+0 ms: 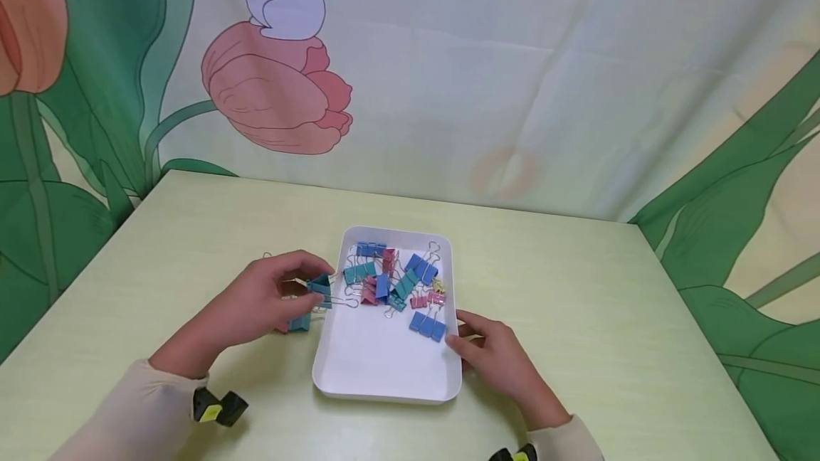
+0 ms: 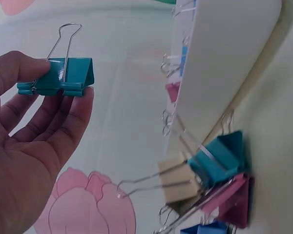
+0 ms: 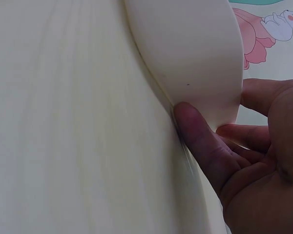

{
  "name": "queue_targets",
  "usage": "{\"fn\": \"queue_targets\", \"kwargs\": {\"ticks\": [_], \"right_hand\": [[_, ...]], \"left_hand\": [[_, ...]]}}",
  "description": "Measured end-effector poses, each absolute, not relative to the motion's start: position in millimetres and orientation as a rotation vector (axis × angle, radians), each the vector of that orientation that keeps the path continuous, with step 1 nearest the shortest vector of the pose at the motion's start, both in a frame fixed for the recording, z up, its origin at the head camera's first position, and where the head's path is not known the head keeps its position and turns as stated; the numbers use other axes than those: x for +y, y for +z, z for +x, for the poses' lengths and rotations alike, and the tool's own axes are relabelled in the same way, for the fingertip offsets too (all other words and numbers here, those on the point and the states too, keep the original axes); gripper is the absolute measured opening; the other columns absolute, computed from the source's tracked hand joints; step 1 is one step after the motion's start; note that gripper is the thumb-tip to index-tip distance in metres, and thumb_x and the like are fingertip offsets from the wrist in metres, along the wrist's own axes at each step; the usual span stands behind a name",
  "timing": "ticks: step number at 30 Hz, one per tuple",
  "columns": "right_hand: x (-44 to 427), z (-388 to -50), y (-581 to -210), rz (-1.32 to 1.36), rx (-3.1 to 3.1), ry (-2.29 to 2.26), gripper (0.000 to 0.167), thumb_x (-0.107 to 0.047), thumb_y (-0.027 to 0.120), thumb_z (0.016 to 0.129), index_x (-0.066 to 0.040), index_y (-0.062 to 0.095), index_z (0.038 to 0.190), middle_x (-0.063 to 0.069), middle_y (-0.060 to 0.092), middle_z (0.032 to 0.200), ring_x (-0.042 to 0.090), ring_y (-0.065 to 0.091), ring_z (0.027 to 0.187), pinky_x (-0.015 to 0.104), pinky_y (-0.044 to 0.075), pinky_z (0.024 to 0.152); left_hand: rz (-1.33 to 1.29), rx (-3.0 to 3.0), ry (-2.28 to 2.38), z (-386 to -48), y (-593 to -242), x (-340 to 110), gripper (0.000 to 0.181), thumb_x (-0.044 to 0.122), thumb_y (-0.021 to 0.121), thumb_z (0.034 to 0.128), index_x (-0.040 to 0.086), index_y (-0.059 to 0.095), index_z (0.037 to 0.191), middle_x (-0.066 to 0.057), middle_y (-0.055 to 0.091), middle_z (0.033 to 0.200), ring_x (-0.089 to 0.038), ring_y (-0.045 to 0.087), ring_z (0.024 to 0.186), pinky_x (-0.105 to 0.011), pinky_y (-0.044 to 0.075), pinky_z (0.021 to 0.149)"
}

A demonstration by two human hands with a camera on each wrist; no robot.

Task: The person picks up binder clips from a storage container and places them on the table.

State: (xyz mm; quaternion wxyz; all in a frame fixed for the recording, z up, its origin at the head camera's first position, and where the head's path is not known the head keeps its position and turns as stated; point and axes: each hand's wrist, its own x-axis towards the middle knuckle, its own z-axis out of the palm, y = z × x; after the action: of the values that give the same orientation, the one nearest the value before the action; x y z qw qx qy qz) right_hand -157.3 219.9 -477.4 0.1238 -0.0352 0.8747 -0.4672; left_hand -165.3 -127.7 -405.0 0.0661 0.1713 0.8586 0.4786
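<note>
The teal binder clip sits pinched between the thumb and fingers of the left hand, near the left rim of a white tray. The right hand grips the tray's right side, thumb and fingers bent against it. Coloured clips lie inside; more clips lie just beside it on the table.

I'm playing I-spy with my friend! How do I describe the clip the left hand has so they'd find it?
Find the white tray on the pale table. At its left side in the head view, the left hand pinches one teal binder clip. Unlike the other clips, lying in the tray or heaped beside it, this one is held up in a hand.
</note>
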Motion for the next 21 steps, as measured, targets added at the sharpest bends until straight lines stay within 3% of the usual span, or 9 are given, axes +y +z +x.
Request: {"fn": "queue_targets", "kwargs": {"ticks": [2,6,11,16,21], "right_hand": [[220.2,-157.3,-477.7,-0.106,2.552,-1.360,0.052,-0.026,0.068,0.091,-0.011,0.054,0.138,0.010,0.067,0.107,0.016,0.067,0.083,0.028,0.059,0.068],[220.0,-157.8,-478.7,-0.088,2.547,-1.363,0.052,-0.026,0.068,0.090,-0.012,0.054,0.138,0.009,0.067,0.107,0.016,0.067,0.083,0.028,0.059,0.069],[219.9,-158.8,-480.0,-0.071,2.548,-1.357,0.052,-0.027,0.069,0.090,-0.013,0.054,0.138,0.008,0.067,0.107,0.016,0.067,0.083,0.029,0.059,0.069],[220.1,-159.0,-479.9,-0.072,2.548,-1.360,0.052,-0.027,0.069,0.090,-0.013,0.054,0.138,0.008,0.067,0.107,0.016,0.067,0.083,0.029,0.059,0.068],[219.3,-158.9,-479.1,-0.080,2.551,-1.360,0.052,-0.026,0.069,0.090,-0.013,0.055,0.138,0.008,0.067,0.106,0.016,0.066,0.082,0.029,0.059,0.069]], "left_hand": [[0.496,2.603,1.458,-166.5,-403.9,-133.5,0.033,0.020,0.069,0.0891,0.019,0.061,0.121,-0.006,0.062,0.124,-0.026,0.064,0.109,-0.037,0.060,0.073],[0.493,2.669,1.447,-169.5,-404.5,-142.4,0.032,0.019,0.069,0.0892,0.019,0.061,0.121,-0.006,0.062,0.124,-0.025,0.064,0.111,-0.036,0.056,0.090],[0.457,2.689,1.472,-170.5,-404.2,-152.1,0.033,0.018,0.068,0.0898,0.017,0.060,0.122,-0.007,0.062,0.123,-0.026,0.065,0.109,-0.031,0.058,0.086],[0.423,2.753,1.469,-173.3,-401.9,-166.1,0.034,0.021,0.067,0.0910,0.017,0.059,0.124,-0.005,0.062,0.123,-0.024,0.064,0.108,-0.029,0.056,0.089],[0.349,2.820,1.444,-177.7,-404.9,-187.1,0.036,0.025,0.065,0.0929,0.017,0.057,0.127,-0.006,0.060,0.124,-0.026,0.063,0.109,-0.019,0.053,0.085]]}}
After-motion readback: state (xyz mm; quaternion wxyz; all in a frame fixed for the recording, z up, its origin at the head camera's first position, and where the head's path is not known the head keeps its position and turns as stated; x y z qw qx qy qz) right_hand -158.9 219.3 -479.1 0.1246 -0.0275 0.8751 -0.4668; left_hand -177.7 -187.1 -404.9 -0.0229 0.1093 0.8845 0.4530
